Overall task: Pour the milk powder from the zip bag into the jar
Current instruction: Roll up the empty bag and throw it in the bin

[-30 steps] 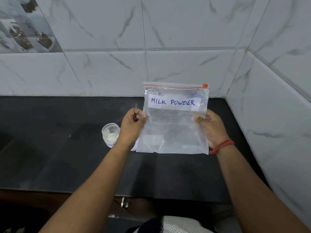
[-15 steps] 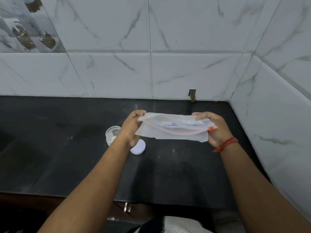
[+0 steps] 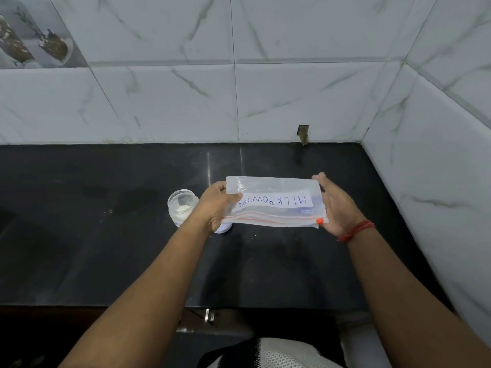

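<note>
At mid-frame we hold the flat, empty-looking zip bag [image 3: 275, 201] label-up, left hand [image 3: 216, 205] pinching its left edge and right hand [image 3: 336, 205] cupping the right with straightish fingers, and should lay it down gently away from the open jar [image 3: 182, 207], which holds white powder, left of centre.

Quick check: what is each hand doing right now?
Left hand: pinches the zip bag at its left edge.
Right hand: fingers straight, supporting the bag's right edge.
</note>
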